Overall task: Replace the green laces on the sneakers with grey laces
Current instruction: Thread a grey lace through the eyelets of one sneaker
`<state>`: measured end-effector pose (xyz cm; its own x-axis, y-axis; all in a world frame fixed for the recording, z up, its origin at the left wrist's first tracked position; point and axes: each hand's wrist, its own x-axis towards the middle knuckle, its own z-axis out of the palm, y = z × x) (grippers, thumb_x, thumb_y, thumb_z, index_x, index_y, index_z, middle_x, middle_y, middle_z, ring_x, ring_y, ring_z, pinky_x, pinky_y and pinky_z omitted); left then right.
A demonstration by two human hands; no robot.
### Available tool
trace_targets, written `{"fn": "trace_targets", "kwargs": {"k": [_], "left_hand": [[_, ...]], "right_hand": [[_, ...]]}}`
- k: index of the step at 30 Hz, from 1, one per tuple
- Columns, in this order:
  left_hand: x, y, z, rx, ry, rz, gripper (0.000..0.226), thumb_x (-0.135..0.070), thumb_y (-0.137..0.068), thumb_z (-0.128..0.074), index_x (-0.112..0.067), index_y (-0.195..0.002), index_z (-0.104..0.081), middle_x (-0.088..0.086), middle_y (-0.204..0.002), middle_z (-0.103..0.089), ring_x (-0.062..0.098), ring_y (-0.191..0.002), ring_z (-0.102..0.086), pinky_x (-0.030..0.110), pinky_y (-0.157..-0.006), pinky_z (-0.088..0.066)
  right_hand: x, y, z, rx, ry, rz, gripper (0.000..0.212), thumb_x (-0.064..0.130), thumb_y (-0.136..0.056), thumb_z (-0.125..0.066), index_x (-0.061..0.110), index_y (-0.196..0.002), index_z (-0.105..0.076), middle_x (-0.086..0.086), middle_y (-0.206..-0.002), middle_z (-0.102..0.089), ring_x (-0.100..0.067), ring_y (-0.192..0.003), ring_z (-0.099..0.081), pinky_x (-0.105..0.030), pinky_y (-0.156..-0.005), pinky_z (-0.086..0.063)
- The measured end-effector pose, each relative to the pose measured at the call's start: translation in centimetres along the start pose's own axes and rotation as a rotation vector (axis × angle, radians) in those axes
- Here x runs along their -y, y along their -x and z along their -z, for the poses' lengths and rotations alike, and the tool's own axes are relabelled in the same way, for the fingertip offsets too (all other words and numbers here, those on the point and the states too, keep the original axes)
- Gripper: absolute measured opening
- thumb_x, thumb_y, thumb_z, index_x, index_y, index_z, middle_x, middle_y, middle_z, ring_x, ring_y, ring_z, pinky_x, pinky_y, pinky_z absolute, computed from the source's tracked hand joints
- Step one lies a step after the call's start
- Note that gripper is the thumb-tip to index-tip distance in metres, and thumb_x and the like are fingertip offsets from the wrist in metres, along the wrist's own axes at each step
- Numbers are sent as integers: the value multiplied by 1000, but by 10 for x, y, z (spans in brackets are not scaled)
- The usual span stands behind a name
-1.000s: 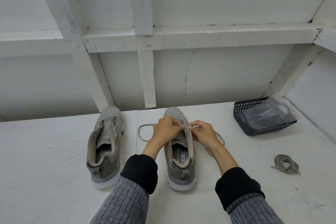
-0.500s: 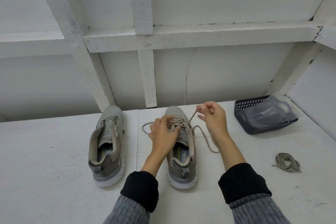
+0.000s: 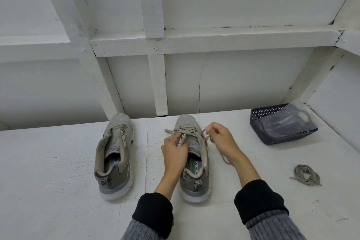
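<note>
On the white surface (image 3: 58, 161), the right sneaker (image 3: 192, 163) is held at its tongue by the left hand (image 3: 174, 150), fingers curled. A grey lace (image 3: 187, 129) end is pinched by the right hand (image 3: 220, 136). The unlaced left sneaker (image 3: 115, 154) stands beside; a bundled lace (image 3: 306, 174) lies well apart.

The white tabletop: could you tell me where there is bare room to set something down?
The tabletop is bare left of the unlaced sneaker and along the near edge. A narrower patch lies between the basket and the loose lace bundle. It is crowded around the middle sneaker, where the left hand and right hand work the lace.
</note>
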<state>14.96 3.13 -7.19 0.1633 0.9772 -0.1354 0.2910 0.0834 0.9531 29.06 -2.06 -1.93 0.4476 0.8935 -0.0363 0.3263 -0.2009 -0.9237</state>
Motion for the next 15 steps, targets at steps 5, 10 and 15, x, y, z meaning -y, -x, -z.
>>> {"fn": "trace_targets", "kwargs": {"k": [5, 10, 15], "left_hand": [[-8, 4, 3, -4, 58, -14, 31, -22, -87, -58, -35, -113, -68, 0, -122, -59, 20, -119, -52, 43, -103, -46], [-10, 5, 3, -16, 49, -17, 38, -23, -78, -53, -55, -97, -64, -3, -122, -61, 19, -118, -53, 42, -104, -46], [-10, 5, 3, -7, 76, -31, 39, -13, -86, -55, -47, -103, -65, -1, -124, -58, 19, -118, -52, 42, -100, -49]], "right_hand": [[13, 3, 17, -200, -335, 11, 27, 25, -102, -43, 13, -78, -41, 3, -56, -39, -15, -50, -34, -26, -47, -36], [-17, 3, 17, 124, 407, 27, 14, 38, -91, -60, 29, -85, -69, 13, -75, -66, -5, -72, -59, -28, -68, -46], [-8, 6, 10, 9, -334, -64, 24, 12, -97, -50, 10, -75, -58, -2, -94, -71, -8, -84, -63, -25, -79, -46]]}}
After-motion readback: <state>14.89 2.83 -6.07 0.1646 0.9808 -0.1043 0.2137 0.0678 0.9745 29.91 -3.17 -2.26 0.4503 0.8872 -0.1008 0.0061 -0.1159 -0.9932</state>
